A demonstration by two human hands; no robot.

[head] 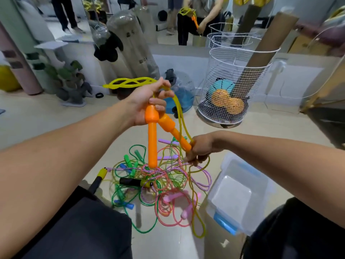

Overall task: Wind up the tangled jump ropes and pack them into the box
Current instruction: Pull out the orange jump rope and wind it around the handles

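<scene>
**Yellow rope in both hands, above the tangle**

Left hand [149,101]: raised at centre frame, fingers curled round the top ends of two orange handles [152,139] and a bundle of yellow rope [130,83] coiled in loops that stick out to the left of the fist. One handle hangs straight down; the other angles down and to the right.

Right hand [200,149]: lower, to the right; fingers closed on the tip of the angled handle and on a strand of the yellow rope, which runs up to the left hand and also trails down to the floor.

Below the hands: tangled pile of jump ropes [160,184] on the pale floor: green, pink, purple, blue and black-and-yellow handles mixed in.

Clear plastic box [240,195], blue latches, stands open just right of the pile, nothing visible inside.

Background: white wire basket [233,81] holding balls and a cardboard tube; mirror behind it
</scene>
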